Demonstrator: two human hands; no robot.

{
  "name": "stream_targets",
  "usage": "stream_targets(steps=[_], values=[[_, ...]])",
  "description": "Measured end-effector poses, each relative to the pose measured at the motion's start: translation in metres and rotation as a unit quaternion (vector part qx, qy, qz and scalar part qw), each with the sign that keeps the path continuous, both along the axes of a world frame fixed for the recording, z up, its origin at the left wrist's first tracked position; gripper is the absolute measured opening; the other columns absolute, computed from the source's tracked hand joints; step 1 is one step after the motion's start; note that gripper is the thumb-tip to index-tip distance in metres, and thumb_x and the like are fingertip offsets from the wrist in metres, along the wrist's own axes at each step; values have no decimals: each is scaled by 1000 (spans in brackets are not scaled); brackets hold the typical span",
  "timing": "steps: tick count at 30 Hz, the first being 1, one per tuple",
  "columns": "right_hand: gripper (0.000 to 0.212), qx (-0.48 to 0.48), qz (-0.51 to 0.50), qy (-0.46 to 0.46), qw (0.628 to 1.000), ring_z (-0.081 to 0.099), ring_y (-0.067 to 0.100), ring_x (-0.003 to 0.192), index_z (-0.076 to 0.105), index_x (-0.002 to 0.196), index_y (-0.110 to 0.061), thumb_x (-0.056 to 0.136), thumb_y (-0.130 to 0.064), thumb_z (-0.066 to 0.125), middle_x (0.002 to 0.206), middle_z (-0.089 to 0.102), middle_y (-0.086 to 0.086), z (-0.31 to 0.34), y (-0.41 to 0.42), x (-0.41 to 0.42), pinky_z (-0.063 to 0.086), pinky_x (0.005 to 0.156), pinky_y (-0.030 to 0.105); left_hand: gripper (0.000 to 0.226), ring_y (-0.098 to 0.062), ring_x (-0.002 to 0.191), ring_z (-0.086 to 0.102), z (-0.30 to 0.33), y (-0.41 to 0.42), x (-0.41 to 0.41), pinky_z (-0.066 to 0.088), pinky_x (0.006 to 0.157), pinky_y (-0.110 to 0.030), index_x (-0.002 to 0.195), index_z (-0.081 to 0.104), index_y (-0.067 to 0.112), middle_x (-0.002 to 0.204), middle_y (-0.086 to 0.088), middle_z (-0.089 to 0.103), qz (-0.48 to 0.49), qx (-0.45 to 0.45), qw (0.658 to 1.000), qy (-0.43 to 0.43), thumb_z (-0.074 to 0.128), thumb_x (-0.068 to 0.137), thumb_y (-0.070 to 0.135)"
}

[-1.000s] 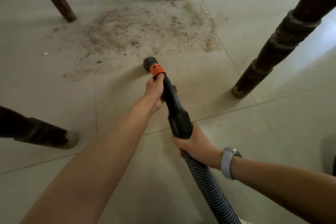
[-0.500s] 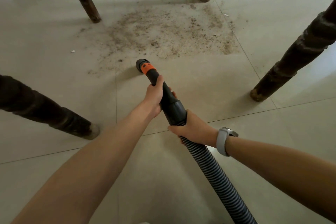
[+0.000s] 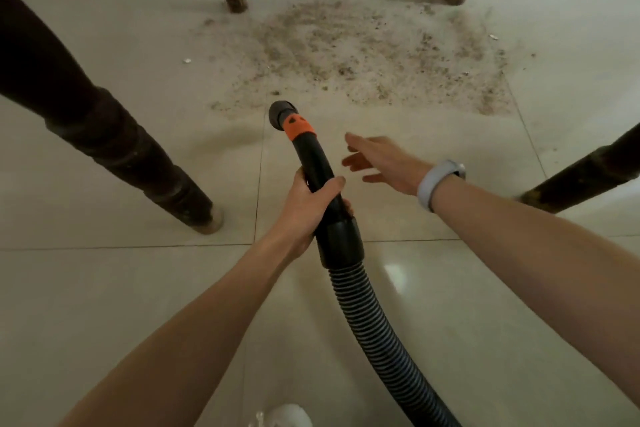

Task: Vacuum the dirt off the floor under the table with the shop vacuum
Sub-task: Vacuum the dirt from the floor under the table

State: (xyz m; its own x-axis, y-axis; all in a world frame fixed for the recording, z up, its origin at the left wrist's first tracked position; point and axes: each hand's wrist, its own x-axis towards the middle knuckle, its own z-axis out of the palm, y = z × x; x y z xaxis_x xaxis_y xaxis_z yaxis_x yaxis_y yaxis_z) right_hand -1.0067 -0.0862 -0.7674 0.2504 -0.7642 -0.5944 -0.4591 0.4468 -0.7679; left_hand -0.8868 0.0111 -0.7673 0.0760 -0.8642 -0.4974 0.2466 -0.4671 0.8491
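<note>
Now the right hand (image 3: 379, 163) has let go of the hose (image 3: 374, 319) and hovers spread beside the wand (image 3: 313, 166), perhaps steadying for a reach. Only the left hand (image 3: 308, 208) grips the wand, aiming its nozzle (image 3: 281, 113) at the near edge of the dirt (image 3: 374, 52) between the table legs (image 3: 114, 146).

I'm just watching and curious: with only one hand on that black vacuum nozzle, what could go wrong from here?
1. Only the left hand grips the black nozzle with the orange collar; the right hand is open and off it, so the ribbed black hose might tug the tip off line.
2. The tip sits at the edge of the brown dirt patch; a short sweep could miss the far crumbs.
3. The dark wooden table leg stands close by the left arm and could be bumped.
</note>
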Motion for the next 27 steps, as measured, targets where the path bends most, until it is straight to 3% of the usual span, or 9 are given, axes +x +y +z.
stream_targets(steps=[4, 6, 8, 10, 13, 17, 20, 24, 27], values=[[48, 50, 59, -12, 997, 62, 24, 100, 55, 116, -6, 86, -44, 62, 110, 64, 10, -4, -10, 64, 53, 87, 38, 36, -15, 58, 64, -10, 17, 6, 57, 61, -30, 119, 39, 11, 78, -7, 61, -37, -7, 998, -45, 59, 89, 8], [48, 44, 78, 12, 996, 62, 25, 99, 53, 119, -5, 87, -40, 61, 110, 63, 11, -9, -9, 80, 54, 85, 37, 34, -13, 62, 65, -11, 22, 9, 55, 59, -25, 117, 42, 9, 82, -8, 62, -31, 7, 998, -47, 60, 89, 12], [44, 23, 94, 25, 995, 62, 24, 89, 53, 114, -2, 91, -40, 55, 99, 62, 11, -11, -7, 93, 54, 84, 37, 35, -18, 77, 67, -14, 25, 10, 56, 68, -28, 115, 46, 8, 92, -12, 64, -22, 22, 999, -43, 64, 85, 15], [36, 17, 87, 18, 996, 61, 20, 72, 53, 104, -2, 95, -37, 50, 84, 58, 8, -8, -7, 103, 55, 73, 32, 42, -27, 95, 65, -16, 29, 8, 55, 84, -39, 114, 49, 8, 106, -17, 63, -24, 35, 999, -17, 70, 79, 20], [31, 26, 64, -3, 998, 57, 18, 61, 49, 102, -3, 96, -33, 49, 79, 54, 8, -5, -6, 112, 53, 64, 31, 48, -34, 105, 61, -17, 36, 10, 50, 94, -49, 113, 52, 12, 113, -18, 62, -15, 51, 998, 33, 70, 72, 30], [34, 51, 23, -15, 998, 57, 18, 61, 50, 112, -2, 95, -31, 53, 83, 55, 9, -10, 1, 114, 56, 56, 27, 27, -32, 106, 61, -27, 44, 22, 49, 95, -50, 109, 53, 17, 114, -17, 62, -23, 64, 998, 13, 60, 88, 32], [31, 86, 2, -49, 995, 56, 19, 61, 48, 112, -4, 93, -28, 57, 83, 54, 9, -15, 7, 120, 52, 56, 28, 35, -29, 103, 62, -37, 51, 33, 51, 94, -47, 117, 52, 14, 112, -14, 63, -32, 73, 996, -47, 53, 92, 38], [16, 160, 8, -94, 983, 55, 20, 59, 50, 96, -6, 92, -20, 59, 77, 55, 9, -19, 20, 127, 53, 60, 31, 29, -22, 101, 61, -47, 56, 43, 50, 89, -35, 114, 52, 15, 111, -10, 63, -13, 64, 995, -80, 50, 94, 36], [21, 173, 12, -106, 979, 55, 20, 56, 47, 95, -5, 95, -24, 55, 72, 54, 9, -23, 27, 131, 53, 56, 31, 18, -14, 95, 57, -51, 53, 43, 45, 83, -29, 109, 49, 21, 102, 2, 60, 10, 67, 993, -101, 50, 95, 33]])
